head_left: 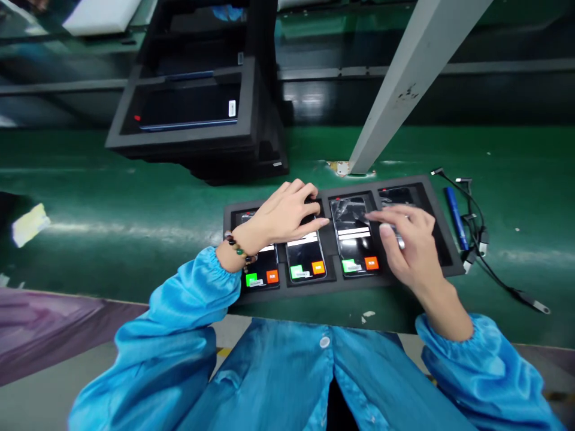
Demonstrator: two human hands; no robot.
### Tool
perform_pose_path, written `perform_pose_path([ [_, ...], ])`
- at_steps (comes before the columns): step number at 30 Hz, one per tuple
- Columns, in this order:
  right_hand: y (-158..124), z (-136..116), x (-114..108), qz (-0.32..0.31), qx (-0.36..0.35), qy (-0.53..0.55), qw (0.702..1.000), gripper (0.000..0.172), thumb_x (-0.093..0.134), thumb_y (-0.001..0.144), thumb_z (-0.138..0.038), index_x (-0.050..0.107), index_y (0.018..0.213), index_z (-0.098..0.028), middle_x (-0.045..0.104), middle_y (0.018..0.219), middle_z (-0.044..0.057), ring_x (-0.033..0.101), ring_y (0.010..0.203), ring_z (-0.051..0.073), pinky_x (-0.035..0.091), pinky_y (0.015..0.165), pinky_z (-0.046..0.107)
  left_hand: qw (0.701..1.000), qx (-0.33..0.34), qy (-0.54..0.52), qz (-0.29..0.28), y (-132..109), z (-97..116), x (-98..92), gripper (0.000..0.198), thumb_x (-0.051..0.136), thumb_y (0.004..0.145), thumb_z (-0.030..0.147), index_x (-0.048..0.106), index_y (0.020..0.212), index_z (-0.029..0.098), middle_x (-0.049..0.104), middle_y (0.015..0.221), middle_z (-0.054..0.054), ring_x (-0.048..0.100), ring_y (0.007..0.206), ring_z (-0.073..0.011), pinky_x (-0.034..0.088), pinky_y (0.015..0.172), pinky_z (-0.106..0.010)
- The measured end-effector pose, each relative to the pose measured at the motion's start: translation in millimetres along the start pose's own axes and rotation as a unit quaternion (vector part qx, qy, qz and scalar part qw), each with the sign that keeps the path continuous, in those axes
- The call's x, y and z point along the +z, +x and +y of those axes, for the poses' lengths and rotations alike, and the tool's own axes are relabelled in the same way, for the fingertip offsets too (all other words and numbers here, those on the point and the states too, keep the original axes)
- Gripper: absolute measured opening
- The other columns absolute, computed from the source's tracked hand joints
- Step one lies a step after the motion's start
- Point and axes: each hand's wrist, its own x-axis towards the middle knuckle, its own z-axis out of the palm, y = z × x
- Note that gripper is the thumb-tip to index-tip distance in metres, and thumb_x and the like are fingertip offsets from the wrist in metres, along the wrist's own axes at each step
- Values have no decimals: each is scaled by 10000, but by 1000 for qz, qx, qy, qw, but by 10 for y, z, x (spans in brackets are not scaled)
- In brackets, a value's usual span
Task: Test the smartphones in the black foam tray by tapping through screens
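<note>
Four slots run across a long dark grey tray with a soft-looking rim (443, 227), just below and right of the middle of the frame. Three of them hold flat black glass phones with green and orange squares lit near the bottom: a left one (263, 263), a middle one (307, 254) and a right one (354, 242). The last slot is mostly hidden.

The left hand (286, 214) is over the top of the middle phone. Its fingers are bent and a little apart. I cannot tell if they touch the glass or hold anything. The right hand (411, 242) is by the right phone, pointer finger out toward its edge, thumb well apart. I see nothing held there, and I cannot tell if the fingertip touches.

To do this well, I think each finger should tap softly and lift right off. The wrists should stay high, so they don't brush another screen. The black cables (494, 275) and the blue pen (457, 218), at the right of the frame, should stay off the glass.
</note>
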Motion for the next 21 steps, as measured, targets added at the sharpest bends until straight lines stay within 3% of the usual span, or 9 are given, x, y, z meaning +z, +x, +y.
perform_pose_path([
  [3,-291,30,-49,-31,-41,-1,999,309,495,1109,-314,734,1303,-283,774,1274,95,675,1307,298,424,1107,532,999,-33,-15,27,-229,38,-54,466,472,1118,546,776,1258,222,649,1407,-157,581,1218,-349,500,1028,-556],
  [7,-520,42,-61,-90,-139,32,986,336,555,1060,-216,717,1348,-280,810,1240,64,689,1290,288,442,1075,510,980,-151,-67,107,-859,88,-119,428,590,1079,476,655,1464,302,597,1541,-132,549,1421,-373,456,1207,-623],
  [10,-563,-38,-9,-105,-177,46,978,352,583,1022,-171,721,1333,-261,830,1216,55,702,1272,289,447,1070,509,947,-253,-107,165,-1377,166,-5,525,646,1049,469,568,1548,323,520,1638,-127,486,1545,-373,392,1307,-645],
  [13,-520,-286,156,-98,-207,68,971,412,565,1009,-154,682,1396,-231,832,1258,44,682,1317,287,439,1103,519,899,-347,-172,202,-1777,284,221,635,661,1045,474,469,1626,305,454,1713,-136,423,1621,-359,390,1337,-626],
  [16,-436,-632,373,-152,-242,82,955,441,547,1024,-184,656,1449,-228,804,1360,17,622,1435,282,409,1189,523,859,-388,-256,217,-2005,396,433,712,650,1052,489,368,1680,308,441,1735,-140,445,1622,-339,406,1348,-599],
  [18,-391,-767,454,-186,-248,79,947,436,534,1038,-206,655,1456,-249,790,1393,-1,585,1490,280,383,1229,526,850,-390,-281,215,-2071,446,517,771,685,1030,501,337,1694,322,416,1755,-137,426,1639,-343,358,1379,-607],
  [21,-372,-642,377,-164,-234,77,955,444,512,1043,-203,640,1463,-264,785,1403,9,599,1475,276,385,1213,535,862,-380,-264,208,-2091,474,557,871,779,966,500,336,1699,338,365,1785,-130,313,1698,-367,273,1408,-641],
])
